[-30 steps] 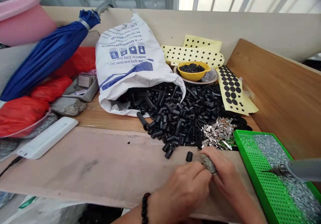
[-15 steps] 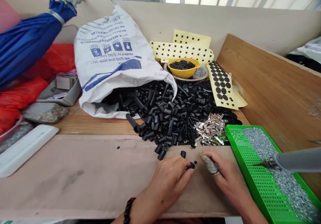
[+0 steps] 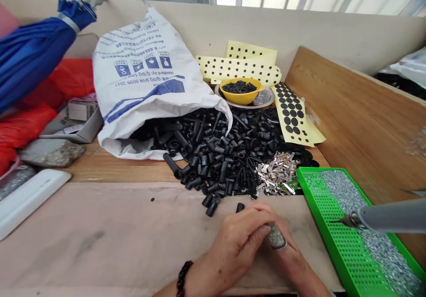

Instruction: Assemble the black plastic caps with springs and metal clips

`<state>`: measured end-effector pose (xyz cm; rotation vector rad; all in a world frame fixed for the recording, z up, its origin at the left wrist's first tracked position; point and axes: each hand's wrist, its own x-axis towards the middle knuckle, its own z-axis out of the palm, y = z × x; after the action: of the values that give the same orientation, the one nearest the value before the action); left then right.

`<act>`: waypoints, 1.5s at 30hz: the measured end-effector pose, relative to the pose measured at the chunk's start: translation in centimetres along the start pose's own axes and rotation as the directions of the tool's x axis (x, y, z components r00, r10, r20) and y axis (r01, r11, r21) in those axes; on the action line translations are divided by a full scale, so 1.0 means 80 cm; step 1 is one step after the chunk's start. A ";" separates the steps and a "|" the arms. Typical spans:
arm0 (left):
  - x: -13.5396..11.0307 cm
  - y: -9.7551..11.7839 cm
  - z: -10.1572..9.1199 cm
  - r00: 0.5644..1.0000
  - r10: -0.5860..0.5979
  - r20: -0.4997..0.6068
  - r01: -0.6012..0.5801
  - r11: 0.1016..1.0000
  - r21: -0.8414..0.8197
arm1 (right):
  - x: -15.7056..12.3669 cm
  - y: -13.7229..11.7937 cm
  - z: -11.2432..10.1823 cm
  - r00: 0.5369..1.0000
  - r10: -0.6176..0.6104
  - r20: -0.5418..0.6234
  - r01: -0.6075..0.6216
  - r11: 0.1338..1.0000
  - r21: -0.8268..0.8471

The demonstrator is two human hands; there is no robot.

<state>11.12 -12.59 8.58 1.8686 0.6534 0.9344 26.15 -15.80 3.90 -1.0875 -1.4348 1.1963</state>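
Low over the mat [image 3: 109,239], my two hands meet. My left hand [image 3: 233,243], with a dark beaded bracelet, is closed around a black plastic tubular part [image 3: 240,207]; only one end of it shows past the fingers. My right hand [image 3: 289,248] is drawn up against the left fingertips, its fingers curled and mostly hidden behind them. A grey speckled cover [image 3: 277,237] wraps one right digit. What the right fingers pinch is out of sight. Beyond the hands lies a heap of short black plastic tubes [image 3: 213,164], beside a pile of small metal strips [image 3: 278,172].
A white sack [image 3: 146,75] spills black parts at the back. To the right are a green perforated tray [image 3: 346,243] of small metal pieces and a grey driver-like tool [image 3: 392,217] jutting over it. A yellow bowl [image 3: 241,95] and sticker sheets [image 3: 293,110] lie behind.
My right hand has moved left to meet my left hand, which has shifted slightly right. The small black dot between them is now hidden. The view has shifted slightly.
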 end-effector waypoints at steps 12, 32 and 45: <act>0.000 -0.003 0.028 0.979 0.193 -0.057 -0.155 0.904 0.397 | 0.029 -0.043 0.021 0.985 0.165 -0.047 -0.113 0.830 0.547; -0.003 -0.001 0.037 0.946 0.320 -0.060 -0.224 0.774 0.592 | 0.043 -0.023 0.029 0.974 0.225 0.036 -0.217 0.867 0.450; 0.004 0.014 -0.014 0.987 0.081 0.138 -0.154 0.710 0.688 | 0.042 -0.063 -0.015 0.964 -0.235 -0.126 0.116 0.796 -0.595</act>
<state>10.46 -12.32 10.01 2.6426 0.9225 0.7066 26.48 -13.00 9.39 -1.3984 -1.7547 0.4891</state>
